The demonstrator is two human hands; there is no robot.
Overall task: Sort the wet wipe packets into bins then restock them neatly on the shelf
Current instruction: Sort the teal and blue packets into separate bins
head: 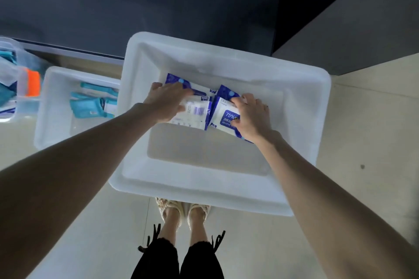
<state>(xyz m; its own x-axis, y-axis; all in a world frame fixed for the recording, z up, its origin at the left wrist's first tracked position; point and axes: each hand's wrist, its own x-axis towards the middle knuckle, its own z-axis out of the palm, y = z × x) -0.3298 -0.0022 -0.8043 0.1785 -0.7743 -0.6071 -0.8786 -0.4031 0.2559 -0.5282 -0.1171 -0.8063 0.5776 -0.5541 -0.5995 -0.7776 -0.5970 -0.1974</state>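
A large white bin (226, 190) sits on the floor in front of me. Inside it, toward the far side, lie several blue-and-white wet wipe packets. My left hand (166, 103) rests on the left packets (196, 111), one of which shows a barcode. My right hand (252, 118) grips the right packet (226, 116), printed "75%". A smaller white bin (53, 106) to the left holds teal wet wipe packets (90, 106).
A clear container (13, 79) with an orange clip (32, 84) stands at the far left, teal items inside it. A dark cabinet or shelf unit (158, 7) rises behind the bins. My feet in sandals (183, 210) stand on pale floor tiles just below the large bin.
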